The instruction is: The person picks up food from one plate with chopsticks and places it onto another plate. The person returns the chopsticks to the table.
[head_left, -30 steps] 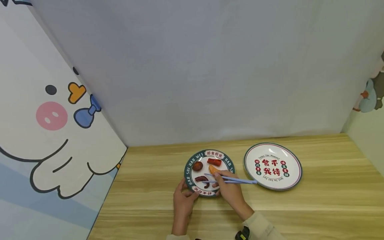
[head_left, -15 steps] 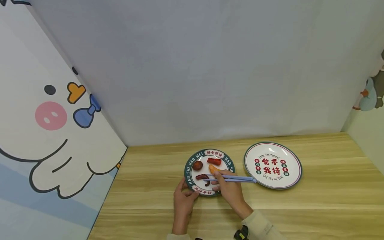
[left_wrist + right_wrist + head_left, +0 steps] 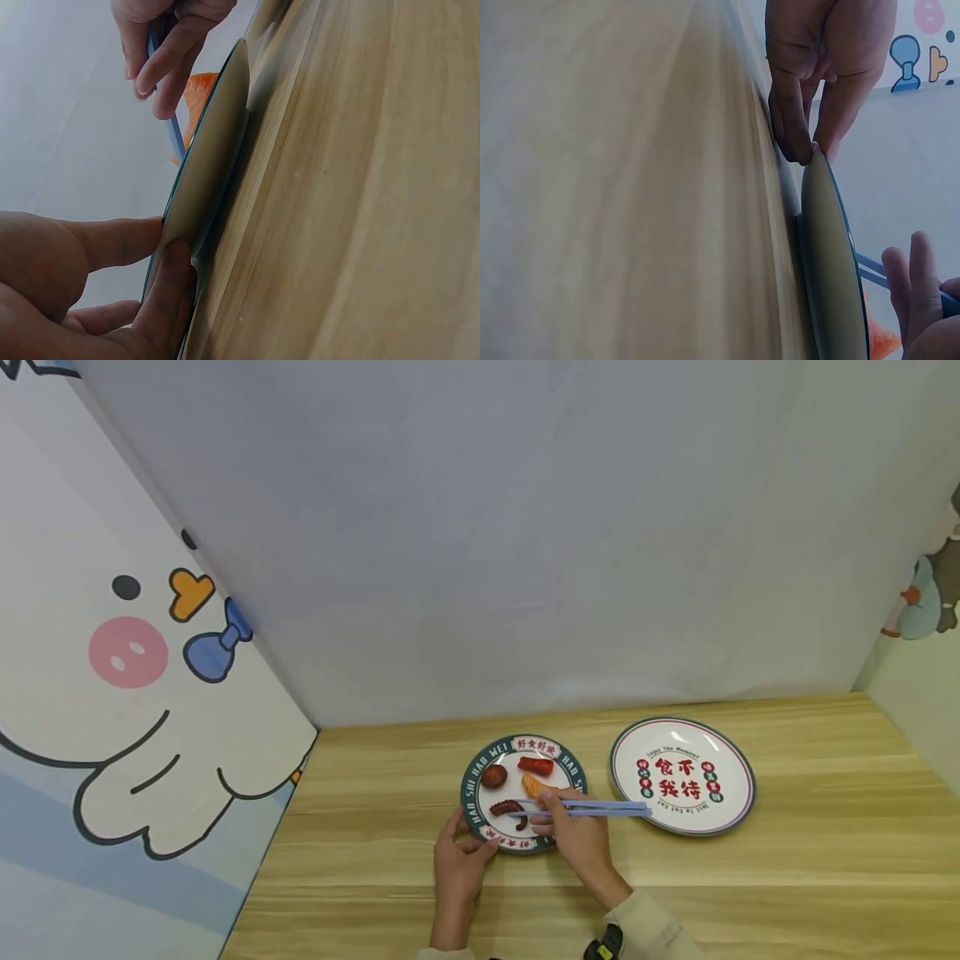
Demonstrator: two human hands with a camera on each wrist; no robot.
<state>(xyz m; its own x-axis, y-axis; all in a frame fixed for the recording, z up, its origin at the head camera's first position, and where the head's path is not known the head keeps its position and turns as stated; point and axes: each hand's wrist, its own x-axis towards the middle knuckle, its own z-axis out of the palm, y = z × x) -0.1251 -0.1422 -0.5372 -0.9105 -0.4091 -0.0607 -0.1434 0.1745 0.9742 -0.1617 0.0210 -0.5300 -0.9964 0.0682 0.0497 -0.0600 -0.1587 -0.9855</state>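
My left hand (image 3: 459, 864) pinches the near left rim of a round, green-edged plate (image 3: 472, 781), thumb on top and fingers underneath, as the left wrist view shows. The right hand (image 3: 583, 839) holds a pair of light blue chopsticks (image 3: 609, 808) over the plate. Their tips overlap a dark red, curled octopus-tentacle piece (image 3: 504, 807) lying on the plate's near part. An orange striped food piece (image 3: 532, 785) sits just beyond the right fingers and is partly hidden by them. Farther back on the plate are a red food piece (image 3: 536, 766) and a brown ball (image 3: 494, 776).
To the right stands a larger white oval plate (image 3: 738, 777) with red lettering, close to the chopsticks' rear ends. Both plates are on a wood-grain table (image 3: 360, 827). A pale wall (image 3: 525, 568) rises behind it, with a cartoon-printed panel (image 3: 90, 710) at the left.
The chopsticks' tips have drawn closer together and shifted slightly right. The tentacle piece has moved a little right with them. The left hand and the plate have stayed in place.
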